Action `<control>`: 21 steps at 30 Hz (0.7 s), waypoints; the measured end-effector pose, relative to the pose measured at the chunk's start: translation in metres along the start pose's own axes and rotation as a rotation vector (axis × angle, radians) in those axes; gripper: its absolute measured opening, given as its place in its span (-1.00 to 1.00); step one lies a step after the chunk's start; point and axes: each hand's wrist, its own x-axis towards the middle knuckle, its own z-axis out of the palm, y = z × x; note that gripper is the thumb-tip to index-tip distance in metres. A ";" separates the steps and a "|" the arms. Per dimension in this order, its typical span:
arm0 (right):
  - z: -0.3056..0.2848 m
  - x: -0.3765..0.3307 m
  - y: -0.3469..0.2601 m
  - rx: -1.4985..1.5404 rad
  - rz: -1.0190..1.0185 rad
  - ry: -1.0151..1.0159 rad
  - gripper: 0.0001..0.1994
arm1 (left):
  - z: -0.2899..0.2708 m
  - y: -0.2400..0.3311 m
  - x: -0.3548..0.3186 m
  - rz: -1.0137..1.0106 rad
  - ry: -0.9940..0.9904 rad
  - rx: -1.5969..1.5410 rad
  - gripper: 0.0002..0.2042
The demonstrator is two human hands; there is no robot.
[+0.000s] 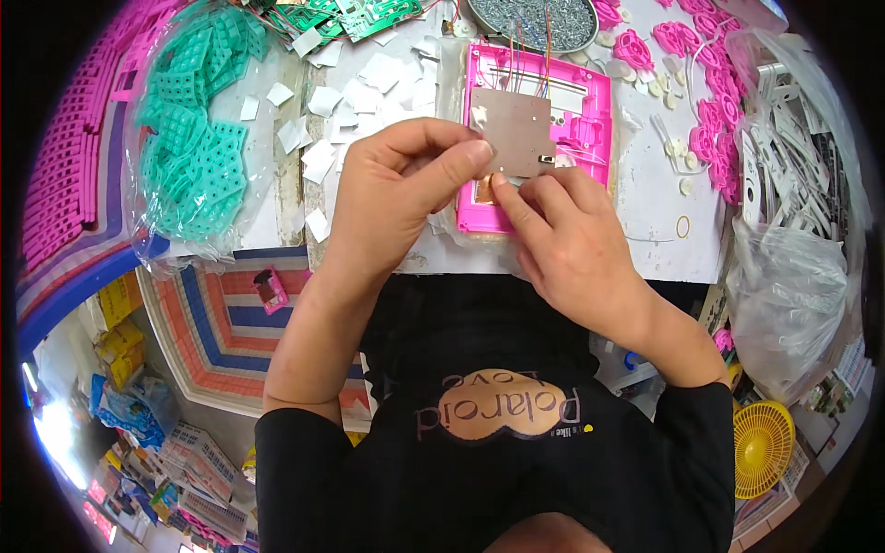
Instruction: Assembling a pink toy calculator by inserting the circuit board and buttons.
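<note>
In the head view, a bright pink rectangular plastic housing (pixel 539 138) is seen lying flat on the white paper-covered worktop (pixel 659 221), and everything else is placed relative to it. A thin grey-brown rectangular circuit board (pixel 514 129) is laid on the housing's near-left part, with thin coloured wires (pixel 530 55) running from the board's far edge toward the far side of the housing. The left hand (pixel 396 198) is curled over the housing's near-left corner, its thumb and forefinger pressed together on the board's near edge. The right hand (pixel 572 244) is held just nearer than the housing, its forefinger stretched out and pressed against a small copper-coloured patch (pixel 484 191) at the housing's near edge; the other fingers are folded in.

The step in hand is judged to be the seating of the board into the housing. A steady hold by the left hand and a light, well-aimed press at the board's near edge would seem to be called for, with the wires kept free.

Left of the housing, small white paper squares (pixel 323 157) are scattered, and further left a clear bag of teal plastic grid pieces (pixel 198 138) is lying. Beyond the housing a round tray of small grey metal parts (pixel 535 20) is set; to its right, pink moulded plastic pieces (pixel 710 111) are spread.
</note>
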 end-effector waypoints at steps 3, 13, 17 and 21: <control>0.000 0.000 0.003 -0.045 -0.027 -0.024 -0.49 | 0.009 -0.001 -0.002 0.078 0.016 0.072 -0.89; -0.035 0.011 0.037 0.523 0.022 0.277 -0.60 | 0.018 0.007 0.003 0.334 -0.186 0.475 -0.89; -0.027 0.018 0.046 0.339 -0.179 0.437 -0.64 | 0.024 0.012 0.011 0.189 -0.239 0.294 -0.89; -0.036 0.002 0.046 0.244 0.056 0.381 -0.80 | 0.016 0.025 0.017 0.524 0.004 0.743 -0.93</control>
